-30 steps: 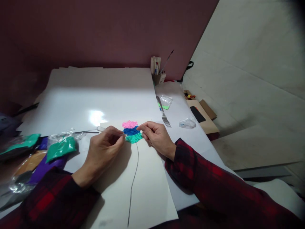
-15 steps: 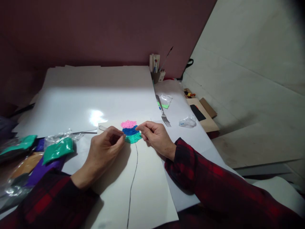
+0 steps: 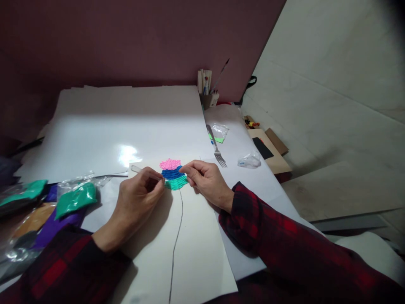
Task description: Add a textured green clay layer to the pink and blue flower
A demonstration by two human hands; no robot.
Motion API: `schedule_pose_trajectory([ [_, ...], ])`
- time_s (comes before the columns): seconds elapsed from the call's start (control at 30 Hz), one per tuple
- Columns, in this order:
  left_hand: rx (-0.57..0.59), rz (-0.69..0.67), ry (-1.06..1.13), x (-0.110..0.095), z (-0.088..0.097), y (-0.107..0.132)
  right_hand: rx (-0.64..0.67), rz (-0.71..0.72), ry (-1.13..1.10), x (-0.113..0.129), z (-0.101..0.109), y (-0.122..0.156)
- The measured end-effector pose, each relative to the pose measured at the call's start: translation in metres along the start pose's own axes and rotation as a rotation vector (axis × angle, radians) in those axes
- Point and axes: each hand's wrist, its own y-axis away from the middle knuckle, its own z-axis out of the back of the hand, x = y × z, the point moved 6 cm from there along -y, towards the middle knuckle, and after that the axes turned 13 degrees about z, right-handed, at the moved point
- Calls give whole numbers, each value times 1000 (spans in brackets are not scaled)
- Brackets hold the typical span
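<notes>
A small clay flower (image 3: pixel 172 174) in pink, blue and teal layers lies on a white sheet (image 3: pixel 186 249), above a thin dark drawn stem line (image 3: pixel 176 236). My left hand (image 3: pixel 137 198) is closed round a slim clear tool (image 3: pixel 136 169), its tip at the flower's left edge. My right hand (image 3: pixel 207 181) pinches at the flower's right edge with thumb and forefinger. Both arms wear red and black checked sleeves.
Bags of teal clay (image 3: pixel 75 197), purple and orange clay lie at the left. A fork (image 3: pixel 217 147), clear plastic bags (image 3: pixel 249 160) and a cup of brushes (image 3: pixel 207 90) sit beyond the flower. Brown cardboard (image 3: pixel 272 154) lies at the right, by a pale wall.
Both hands stay at the flower with only slight shifts. The view has drifted a little.
</notes>
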Motion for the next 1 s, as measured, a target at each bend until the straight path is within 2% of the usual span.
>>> schedule_pose_trajectory([
  [0.2, -46, -36, -30, 3, 0, 0, 2, -4, 12, -1, 0, 0],
  [0.43, -44, 0, -67, 3, 1, -2, -2, -7, 26, -1, 1, 1],
  [1.0, -72, -68, -120, 4, 3, -3, 3, -2, 47, -1, 0, 1],
])
